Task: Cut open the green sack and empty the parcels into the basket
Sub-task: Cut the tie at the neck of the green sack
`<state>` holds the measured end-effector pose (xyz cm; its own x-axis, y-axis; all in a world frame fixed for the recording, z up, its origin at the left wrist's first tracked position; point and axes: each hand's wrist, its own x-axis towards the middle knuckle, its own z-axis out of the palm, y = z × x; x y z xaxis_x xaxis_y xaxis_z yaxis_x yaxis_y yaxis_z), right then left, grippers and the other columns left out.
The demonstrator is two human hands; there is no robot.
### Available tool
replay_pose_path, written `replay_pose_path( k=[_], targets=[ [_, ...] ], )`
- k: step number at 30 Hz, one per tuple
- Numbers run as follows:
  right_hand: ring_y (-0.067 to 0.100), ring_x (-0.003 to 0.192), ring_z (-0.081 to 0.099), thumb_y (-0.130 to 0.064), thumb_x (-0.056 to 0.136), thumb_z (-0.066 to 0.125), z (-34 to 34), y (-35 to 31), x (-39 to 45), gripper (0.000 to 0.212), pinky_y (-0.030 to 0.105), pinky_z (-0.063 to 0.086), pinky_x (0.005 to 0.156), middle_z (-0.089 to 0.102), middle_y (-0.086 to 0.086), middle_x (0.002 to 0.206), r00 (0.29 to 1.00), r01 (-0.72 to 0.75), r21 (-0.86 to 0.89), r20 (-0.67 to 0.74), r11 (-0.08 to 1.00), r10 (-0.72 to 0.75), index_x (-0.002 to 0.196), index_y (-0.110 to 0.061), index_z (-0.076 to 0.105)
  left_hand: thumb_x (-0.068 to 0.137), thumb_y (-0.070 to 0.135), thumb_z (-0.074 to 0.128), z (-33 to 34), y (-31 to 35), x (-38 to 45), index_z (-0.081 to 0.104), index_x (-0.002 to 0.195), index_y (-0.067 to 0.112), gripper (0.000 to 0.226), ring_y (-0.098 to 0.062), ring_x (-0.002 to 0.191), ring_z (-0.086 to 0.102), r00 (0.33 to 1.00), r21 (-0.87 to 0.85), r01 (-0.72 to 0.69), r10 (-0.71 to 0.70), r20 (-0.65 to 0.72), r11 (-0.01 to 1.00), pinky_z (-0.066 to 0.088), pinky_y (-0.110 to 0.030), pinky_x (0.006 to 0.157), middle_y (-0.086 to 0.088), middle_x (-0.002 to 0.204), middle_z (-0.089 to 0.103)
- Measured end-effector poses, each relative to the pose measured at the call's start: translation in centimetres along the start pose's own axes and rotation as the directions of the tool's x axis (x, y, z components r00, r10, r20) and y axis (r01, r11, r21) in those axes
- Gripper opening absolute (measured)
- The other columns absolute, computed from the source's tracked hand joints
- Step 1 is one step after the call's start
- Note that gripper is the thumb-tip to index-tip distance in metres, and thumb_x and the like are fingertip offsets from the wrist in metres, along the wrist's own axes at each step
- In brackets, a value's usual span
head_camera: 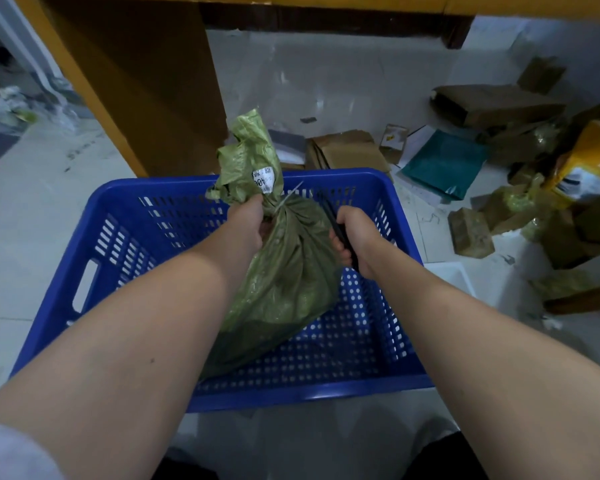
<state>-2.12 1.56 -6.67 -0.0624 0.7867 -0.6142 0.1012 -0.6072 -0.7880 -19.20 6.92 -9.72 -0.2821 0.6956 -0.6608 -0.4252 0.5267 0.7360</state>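
- Green sack (284, 271), tied shut, is being gripped at its neck by the left hand (248, 220) inside the blue basket (59, 282).
- Black scissors (336, 226) are being clenched in the right hand (355, 233).

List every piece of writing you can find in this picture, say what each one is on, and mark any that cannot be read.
"00": large dark digits, partly cut off by a fold, on the white label stuck to the green sack above its tie.
Small print on the same label: too small and blurred to read.
Dark marks on the yellow parcel on the floor at right: blurred, unreadable.
Small sticker on the cardboard box behind the basket: unreadable.
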Motion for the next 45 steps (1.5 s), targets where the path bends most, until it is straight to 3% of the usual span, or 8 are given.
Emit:
replay_pose_path(
  k=[2, 4, 7, 16, 30, 36, 41, 45],
  targets=[
    [0.012, 0.032, 0.029, -0.022, 0.088, 0.035, -0.2, 0.1, -0.2, 0.031, 0.018, 0.025, 0.034, 0.039, 0.001, 0.049, 1.0, -0.002, -0.084, 0.023, 0.997, 0.004, 0.06, -0.012, 0.045, 0.099, 0.02, 0.054, 0.1, 0.0, -0.1, 0.053, 0.125, 0.01, 0.028, -0.026, 0.072, 0.066, 0.999, 0.027, 0.002, -0.003, 0.041, 1.0, 0.059, -0.035, 0.062, -0.014, 0.102, 0.067],
    [0.013, 0.035, 0.029, -0.024, 0.09, 0.036, 0.0, 0.0, -0.3, 0.033, 0.02, 0.025, 0.036, 0.038, 0.001, 0.05, 0.998, -0.005, -0.19, 0.057, 0.982, 0.016, 0.061, -0.011, 0.047, 0.099, 0.019, 0.054, 0.2, 0.0, -0.1, 0.054, 0.129, 0.007, 0.032, -0.025, 0.072, 0.066, 0.995, 0.033, 0.013, -0.017, 0.1, 0.999, 0.06, -0.033, 0.057, -0.015, 0.107, 0.068],
    [0.012, 0.034, 0.028, -0.031, 0.097, 0.039, 1.0, -0.4, -0.3, 0.039, 0.021, 0.024, 0.037, 0.039, 0.0, 0.049, 0.997, -0.007, -0.274, 0.07, 0.962, 0.028, 0.066, -0.011, 0.054, 0.099, 0.018, 0.055, 0.3, -0.2, -0.1, 0.054, 0.133, 0.008, 0.035, -0.025, 0.077, 0.067, 0.992, 0.014, -0.013, 0.011, 0.122, 1.0, 0.06, -0.035, 0.064, -0.016, 0.121, 0.066],
    [0.013, 0.035, 0.027, -0.024, 0.098, 0.041, 2.3, -0.5, 0.6, 0.023, 0.02, 0.021, 0.037, 0.038, 0.002, 0.052, 0.998, 0.018, -0.284, 0.056, 0.959, -0.002, 0.088, -0.011, 0.057, 0.098, 0.02, 0.055, -0.5, -0.5, -0.3, 0.048, 0.136, 0.009, 0.04, -0.032, 0.103, 0.067, 0.992, -0.032, -0.045, 0.049, 0.115, 0.998, 0.059, -0.039, 0.076, -0.018, 0.126, 0.063],
    [0.015, 0.033, 0.026, -0.01, 0.095, 0.043, 3.4, 0.4, 0.5, 0.017, 0.021, 0.02, 0.035, 0.035, 0.006, 0.05, 0.986, 0.164, -0.326, 0.049, 0.931, -0.157, 0.082, -0.007, 0.054, 0.1, 0.021, 0.052, -1.4, -1.5, 1.3, 0.051, 0.133, 0.006, 0.037, -0.034, 0.102, 0.066, 0.998, -0.08, 0.003, 0.002, 0.064, 0.997, 0.057, -0.044, 0.082, -0.02, 0.125, 0.063],
    [0.004, 0.024, 0.027, -0.008, 0.095, 0.046, 3.6, 0.6, 0.9, 0.018, 0.016, 0.021, 0.029, 0.036, 0.001, 0.048, 0.978, 0.21, -0.375, 0.064, 0.903, -0.201, 0.078, -0.008, 0.053, 0.102, 0.02, 0.047, -2.1, -1.8, 1.5, 0.051, 0.133, 0.004, 0.035, -0.03, 0.086, 0.066, 0.996, -0.064, 0.05, -0.045, 0.071, 0.997, 0.056, -0.042, 0.063, -0.02, 0.124, 0.063],
    [0.001, 0.022, 0.03, -0.008, 0.095, 0.048, 3.8, 1.0, 1.6, 0.031, 0.014, 0.023, 0.028, 0.037, -0.014, 0.029, 0.975, 0.217, -0.41, 0.058, 0.886, -0.212, 0.065, -0.013, 0.054, 0.1, 0.018, 0.048, -2.4, -2.0, 1.7, 0.054, 0.131, 0.004, 0.035, -0.033, 0.096, 0.068, 0.998, -0.054, 0.047, -0.044, 0.053, 0.997, 0.058, -0.046, 0.078, -0.021, 0.119, 0.065],
    [0.002, 0.026, 0.032, -0.01, 0.094, 0.049, 4.0, 1.2, 1.7, 0.022, 0.019, 0.026, 0.035, 0.039, -0.01, 0.038, 0.971, 0.237, -0.425, 0.064, 0.874, -0.232, 0.074, -0.01, 0.057, 0.101, 0.02, 0.047, -2.5, -2.0, 1.6, 0.055, 0.131, 0.005, 0.035, -0.031, 0.091, 0.068, 0.998, -0.033, 0.054, -0.053, 0.04, 0.998, 0.059, -0.041, 0.067, -0.019, 0.118, 0.066]
  ],
)
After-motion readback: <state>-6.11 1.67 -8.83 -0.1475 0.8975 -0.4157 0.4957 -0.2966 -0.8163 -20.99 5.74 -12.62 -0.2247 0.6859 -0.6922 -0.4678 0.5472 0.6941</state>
